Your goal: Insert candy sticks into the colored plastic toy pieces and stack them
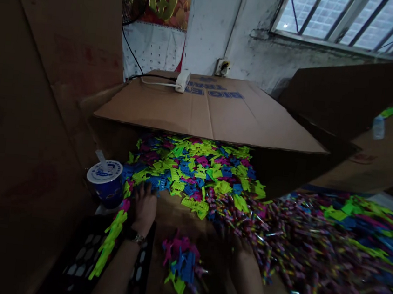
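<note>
I am reaching both arms forward over the brown surface [172,210]. My left grip [144,204] is resting its fingertips at the near left edge of the heap of plastic pieces [194,165], where blue ones are lying just ahead of it; the fingers are showing too dark for me to tell how wide they are or whether they are pinching a piece. My right grip [239,242] is hovering or resting at the near left edge of the wrapped sticks [295,237], which are spreading away to its right; it is blurring into shadow, so I cannot tell whether it is open or holding anything. Between my forearms, nearer to me than either grip, a small cluster [182,262] of pink, blue and yellow-green pieces is lying with a few wrapped sticks. A yellow-green strip of pieces [111,241] is running just left of my left wrist, over the black crate [82,247]. The blue lidded cup [107,189] is standing to the left of that grip, and the cardboard flap [214,116] is overhanging the far side of the heap.
</note>
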A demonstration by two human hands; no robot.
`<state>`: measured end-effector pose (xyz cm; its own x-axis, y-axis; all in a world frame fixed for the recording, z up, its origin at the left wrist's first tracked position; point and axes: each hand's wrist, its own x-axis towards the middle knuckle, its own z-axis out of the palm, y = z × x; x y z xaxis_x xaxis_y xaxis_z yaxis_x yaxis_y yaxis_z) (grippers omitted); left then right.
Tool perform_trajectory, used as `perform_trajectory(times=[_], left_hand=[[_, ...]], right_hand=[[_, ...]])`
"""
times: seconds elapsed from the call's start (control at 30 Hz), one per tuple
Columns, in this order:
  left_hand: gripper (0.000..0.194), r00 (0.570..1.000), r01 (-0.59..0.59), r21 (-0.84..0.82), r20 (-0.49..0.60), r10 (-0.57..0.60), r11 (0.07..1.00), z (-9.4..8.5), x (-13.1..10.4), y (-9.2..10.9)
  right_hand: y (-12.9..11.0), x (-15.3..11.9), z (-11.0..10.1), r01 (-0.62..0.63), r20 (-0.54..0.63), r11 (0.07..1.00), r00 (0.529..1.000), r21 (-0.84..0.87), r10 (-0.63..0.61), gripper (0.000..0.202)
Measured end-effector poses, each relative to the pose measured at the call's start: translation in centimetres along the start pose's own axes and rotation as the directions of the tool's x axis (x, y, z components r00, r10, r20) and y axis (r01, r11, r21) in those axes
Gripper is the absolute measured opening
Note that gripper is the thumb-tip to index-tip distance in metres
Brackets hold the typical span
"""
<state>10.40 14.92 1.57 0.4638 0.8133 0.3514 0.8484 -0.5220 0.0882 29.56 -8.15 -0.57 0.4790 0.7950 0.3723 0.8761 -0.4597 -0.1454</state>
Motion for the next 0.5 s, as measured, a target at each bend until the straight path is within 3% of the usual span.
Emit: perform_trajectory(times=[0.07, 0.17, 0.27, 0.33, 0.4, 0.5], left_hand=[[0.038, 0.999, -0.028, -0.015, -0.017, 0.028, 1.0, -0.1, -0.3, 0.1], [0.034, 0.996, -0.07, -0.206, -0.072, 0.056, 0.976, 0.3, -0.6, 0.3], [0.028, 0.993, -0.09, -0.395, -0.108, 0.051, 0.914, 0.6, -0.8, 0.5], [0.026, 0.992, -0.102, -0.425, -0.105, 0.063, 0.899, 0.2, -1.1, 0.8], [0.026, 0.993, -0.109, -0.545, -0.087, 0.074, 0.831, -0.7, -1.6, 1.4], [0.03, 0.999, -0.047, -0.74, -0.023, 0.045, 0.671, -2.9, -2.8, 2.6]], right_hand=[[-0.7, 0.9, 0.4, -0.044, 0.047, 0.99, 0.998, -0.134, 0.051, 0.037], [-1.7, 1.6, 0.8, -0.088, 0.064, 0.96, 0.992, -0.266, 0.109, 0.032], [-2.0, 1.6, 1.0, -0.105, 0.038, 0.97, 0.992, -0.218, 0.116, 0.027], [-2.1, 1.4, 0.9, -0.11, 0.02, 0.993, 0.994, -0.046, 0.111, 0.022], [-2.5, 1.1, 0.2, -0.136, 0.007, 0.963, 0.99, 0.231, 0.138, 0.019], [-4.0, 1.0, -2.2, -0.177, 0.033, 0.769, 0.979, 0.615, 0.2, 0.021]])
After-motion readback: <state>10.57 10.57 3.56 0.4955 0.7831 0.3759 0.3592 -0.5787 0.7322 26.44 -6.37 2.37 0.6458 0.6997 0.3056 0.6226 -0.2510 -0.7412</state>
